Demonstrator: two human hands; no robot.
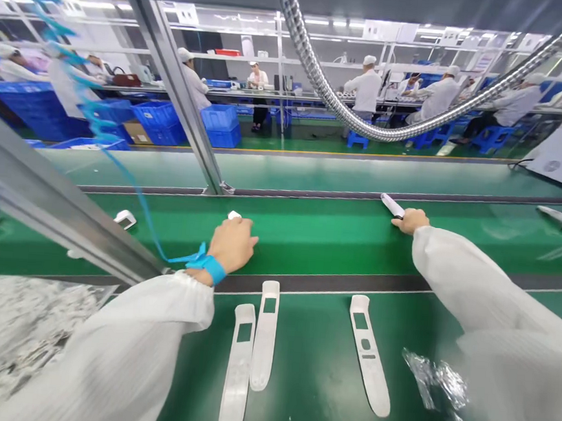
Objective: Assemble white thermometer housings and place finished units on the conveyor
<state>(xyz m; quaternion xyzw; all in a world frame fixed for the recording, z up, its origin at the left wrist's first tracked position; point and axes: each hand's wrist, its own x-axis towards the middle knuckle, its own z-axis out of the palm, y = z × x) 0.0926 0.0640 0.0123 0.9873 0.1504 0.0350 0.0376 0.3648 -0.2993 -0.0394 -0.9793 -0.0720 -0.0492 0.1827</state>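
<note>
My left hand [232, 244], with a blue wrist strap [214, 269], is over the green conveyor belt [308, 238]. Its fingers curl downward around a white plastic piece [234, 215]; only the piece's end shows past the knuckles. Farther right, my right hand [410, 221] grips the near end of a slim white handheld device [391, 205] at the belt's far side. On the green worktop nearer me lie long white plastic shells with window cutouts: a left shell [238, 369], a middle shell [265, 336] touching or nearly touching it, and a separate right shell [370, 357].
Crumpled clear plastic [437, 382] lies right of the shells. A metal post [184, 86] and a coiled blue cord [89, 104] stand at left; a metal hose [338, 105] hangs overhead. More white devices [561, 218] are on the belt. Co-workers [367, 87] sit beyond.
</note>
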